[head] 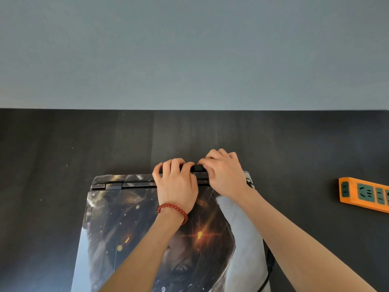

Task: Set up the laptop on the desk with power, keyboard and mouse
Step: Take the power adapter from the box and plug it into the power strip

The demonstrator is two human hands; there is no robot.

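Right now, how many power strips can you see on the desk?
1. An orange power strip lies at the right edge of the desk, right of the closed laptop; the frame cuts it off, so others may sit out of view.

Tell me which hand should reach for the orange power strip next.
Probably the right hand. The power strip lies on the desk at the right edge of view, on that hand's side. The left hand would have to cross over the closed laptop and the right arm.
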